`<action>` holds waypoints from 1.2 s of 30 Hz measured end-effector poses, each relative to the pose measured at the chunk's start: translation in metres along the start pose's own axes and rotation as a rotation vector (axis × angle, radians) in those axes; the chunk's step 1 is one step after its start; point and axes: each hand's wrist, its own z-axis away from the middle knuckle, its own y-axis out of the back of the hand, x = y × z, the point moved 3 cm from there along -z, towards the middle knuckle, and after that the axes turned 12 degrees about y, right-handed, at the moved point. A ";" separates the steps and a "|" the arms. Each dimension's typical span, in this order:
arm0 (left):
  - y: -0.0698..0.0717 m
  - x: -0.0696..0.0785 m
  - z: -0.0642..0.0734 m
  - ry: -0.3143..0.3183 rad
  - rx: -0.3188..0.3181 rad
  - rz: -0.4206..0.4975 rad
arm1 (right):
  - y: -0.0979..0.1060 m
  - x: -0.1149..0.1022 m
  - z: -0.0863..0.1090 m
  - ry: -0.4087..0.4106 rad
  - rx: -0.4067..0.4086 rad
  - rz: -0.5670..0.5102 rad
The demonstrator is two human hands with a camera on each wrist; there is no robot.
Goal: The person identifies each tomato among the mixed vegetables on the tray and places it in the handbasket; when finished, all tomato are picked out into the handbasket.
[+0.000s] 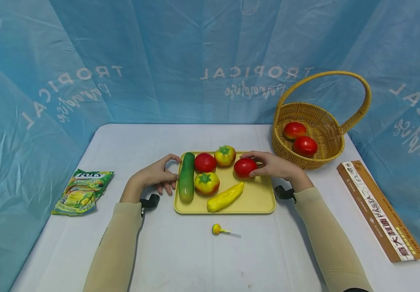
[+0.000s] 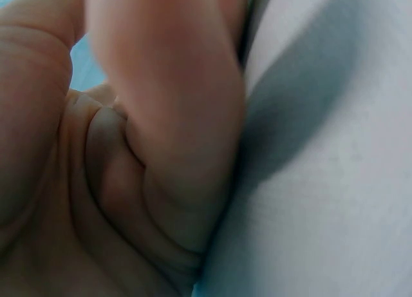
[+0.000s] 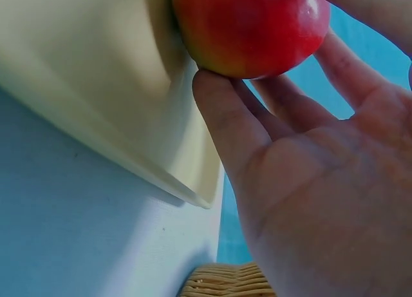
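My right hand [image 1: 273, 165] grips a glossy red fruit [image 1: 245, 168] between thumb and fingers at the right of a yellow tray [image 1: 257, 198]. In the right wrist view this fruit [image 3: 251, 29] has a yellowish underside; its exact kind is unclear. At the tray's left edge is my left hand [image 1: 157, 175], fingers bent and nearest a green cucumber [image 1: 186, 178]. The left wrist view shows only its fingers and palm over white cloth. Also on the tray lie another red fruit [image 1: 205, 162], two yellow-red tomatoes [image 1: 207, 184] with green tops, and a yellow banana-like piece [image 1: 226, 197].
A wicker basket [image 1: 281, 152] with a tall handle holds two red fruits [image 1: 305, 146] at the back right. The pasta box [image 1: 379, 211] lies along the right side, a green candy bag [image 1: 84, 192] on the left. A lollipop [image 1: 217, 229] lies before the tray.
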 end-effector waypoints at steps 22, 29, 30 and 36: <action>0.001 0.002 0.000 0.000 0.006 -0.009 | 0.045 -0.028 0.033 0.075 0.233 0.047; 0.001 0.001 0.000 0.007 0.008 -0.005 | 0.064 -0.036 0.052 0.041 0.369 0.014; 0.000 0.001 0.000 0.008 0.008 -0.005 | 0.066 -0.035 0.055 0.034 0.393 0.008; 0.000 0.002 0.001 0.002 0.007 -0.018 | 0.081 -0.031 0.068 -0.020 0.530 0.005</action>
